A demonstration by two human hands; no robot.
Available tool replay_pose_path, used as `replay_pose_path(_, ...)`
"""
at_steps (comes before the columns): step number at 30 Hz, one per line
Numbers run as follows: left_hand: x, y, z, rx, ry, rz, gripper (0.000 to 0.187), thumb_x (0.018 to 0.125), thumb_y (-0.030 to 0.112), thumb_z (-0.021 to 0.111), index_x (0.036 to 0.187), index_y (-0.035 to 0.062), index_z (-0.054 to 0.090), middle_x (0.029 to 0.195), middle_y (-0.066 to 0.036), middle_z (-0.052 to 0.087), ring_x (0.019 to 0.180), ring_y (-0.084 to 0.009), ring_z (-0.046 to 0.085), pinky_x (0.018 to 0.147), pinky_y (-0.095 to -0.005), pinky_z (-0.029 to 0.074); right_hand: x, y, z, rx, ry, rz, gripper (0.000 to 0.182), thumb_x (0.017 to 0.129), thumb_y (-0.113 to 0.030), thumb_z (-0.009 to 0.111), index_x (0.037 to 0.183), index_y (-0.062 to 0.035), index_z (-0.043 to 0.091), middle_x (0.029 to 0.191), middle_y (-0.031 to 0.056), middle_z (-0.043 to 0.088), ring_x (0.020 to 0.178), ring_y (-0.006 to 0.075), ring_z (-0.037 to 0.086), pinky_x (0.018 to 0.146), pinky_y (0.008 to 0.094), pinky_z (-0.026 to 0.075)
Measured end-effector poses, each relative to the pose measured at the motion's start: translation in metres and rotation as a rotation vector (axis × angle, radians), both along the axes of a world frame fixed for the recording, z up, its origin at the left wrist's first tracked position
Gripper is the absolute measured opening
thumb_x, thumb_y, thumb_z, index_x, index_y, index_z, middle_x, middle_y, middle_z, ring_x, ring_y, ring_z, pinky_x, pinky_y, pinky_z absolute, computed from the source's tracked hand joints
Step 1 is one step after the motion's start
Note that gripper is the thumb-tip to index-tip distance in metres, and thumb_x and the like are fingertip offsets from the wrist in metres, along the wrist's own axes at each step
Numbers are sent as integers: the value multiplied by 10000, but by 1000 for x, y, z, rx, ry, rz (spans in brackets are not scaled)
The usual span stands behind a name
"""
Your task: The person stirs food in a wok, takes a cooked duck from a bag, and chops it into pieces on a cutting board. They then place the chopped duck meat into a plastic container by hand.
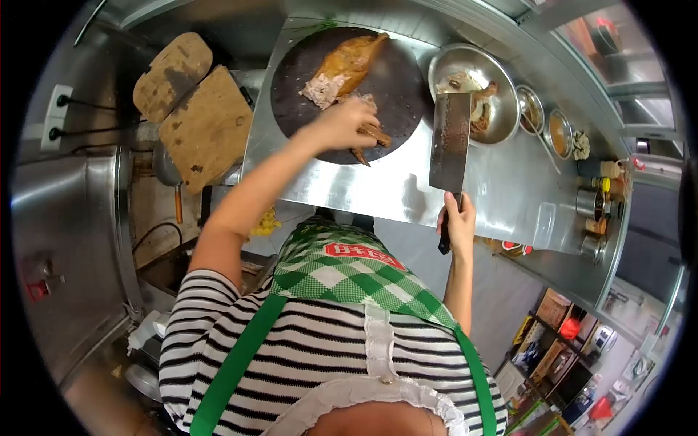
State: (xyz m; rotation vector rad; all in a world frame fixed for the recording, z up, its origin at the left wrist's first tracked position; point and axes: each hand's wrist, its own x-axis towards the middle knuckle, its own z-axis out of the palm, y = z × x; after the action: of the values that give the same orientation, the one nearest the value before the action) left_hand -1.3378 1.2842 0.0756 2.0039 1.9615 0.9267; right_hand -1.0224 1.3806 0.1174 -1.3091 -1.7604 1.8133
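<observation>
My right hand [458, 220] is closed round the black handle of a cleaver [450, 139], whose broad blade points away from me, over the worktop and the rim of a steel bowl. My left hand [342, 125] is over the round dark chopping board [298, 69], its fingers curled on a brown piece of cooked poultry [375, 134]. Just below the fingers lies another narrow piece [359, 155]. Beyond the hand rests a large golden-brown portion of the roast bird [350, 62], pale flesh showing at its cut end.
The steel bowl [502, 71] holds bones and meat scraps. To its right stand smaller bowls [561, 134], then jars and tins [590, 203] along the steel worktop [502, 196]. Two worn wooden boards [203, 131] lean at the left, near a wall socket [57, 116] with plugged cables.
</observation>
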Motion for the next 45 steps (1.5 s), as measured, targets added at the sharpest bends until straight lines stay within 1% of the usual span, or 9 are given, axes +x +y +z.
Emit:
replay_pose_path(2, -50, 37, 19, -116, -325, 116, 292, 728, 311, 693, 895, 72, 684, 770, -87, 671, 727, -277, 635, 740, -369, 500, 7, -11, 3, -25, 29, -87, 212, 909, -228, 571, 899, -20, 527, 507, 25, 473, 375, 99, 435, 353, 241, 346)
replay_pose_path(6, -90, 117, -1, -228, 392, 484, 446, 747, 354, 672, 1092, 76, 617, 1078, -176, 577, 1003, -352, 578, 816, -429, 491, 18, -26, 7, -24, 45, -189, 204, 908, -212, 569, 907, -11, 534, 510, 23, 474, 378, 95, 431, 361, 234, 339)
replay_pose_path(15, -90, 144, 68, -266, 506, 477, 297, 844, 296, 536, 965, 37, 621, 984, -149, 586, 944, -329, 593, 736, -461, 504, 67, -28, 5, -56, 65, -382, 197, 892, -192, 589, 956, -9, 556, 542, 18, 490, 400, 88, 441, 375, 226, 352)
replay_pose_path(22, 1, 202, 149, 4, 650, -137, 300, 808, 184, 609, 1059, 81, 481, 1037, -94, 477, 940, -306, 568, 697, -407, 504, 114, -1, 0, -2, 92, -463, 183, 892, -158, 587, 968, 6, 555, 528, 16, 476, 405, 90, 443, 375, 236, 356)
replay_pose_path(29, 54, 242, 60, -203, 731, -474, 381, 766, 102, 648, 1123, 109, 515, 1207, -64, 513, 1033, -287, 561, 809, -381, 506, 142, 18, -16, 12, 66, -430, 185, 928, -205, 545, 897, -25, 518, 548, 33, 490, 411, 108, 467, 376, 234, 382)
replay_pose_path(35, -78, 73, 32, -952, 15, 158, 292, 907, 321, 550, 1004, 59, 637, 853, -88, 659, 845, -216, 637, 757, -340, 487, 125, 21, -12, 3, 188, -299, 144, 902, -115, 549, 972, 9, 534, 567, 28, 494, 453, 102, 480, 414, 233, 379)
replay_pose_path(38, -31, 11, 25, -1069, -249, 596, 1029, 638, 872, 447, 857, -115, 644, 732, -200, 651, 689, -289, 662, 619, -345, 530, 92, 32, -12, 119, 145, -109, 134, 881, -77, 548, 975, 18, 557, 582, 15, 497, 484, 82, 476, 436, 222, 367)
replay_pose_path(42, 45, 9, -10, -673, -259, 913, 866, 699, 739, 546, 948, -86, 631, 901, -263, 646, 884, -352, 640, 779, -390, 492, 8, 52, -17, 383, -10, 236, 111, 895, -105, 564, 908, 3, 588, 574, -6, 479, 490, 60, 437, 448, 238, 352)
replay_pose_path(45, 40, -5, -24, -476, -659, 967, 634, 765, 534, 660, 960, -66, 604, 810, -169, 645, 725, -239, 642, 661, -326, 503, -78, 50, -2, 712, -131, 493, 207, 863, -216, 575, 845, -10, 578, 659, 204, 593, 618, 388, 588, 575, 437, 451)
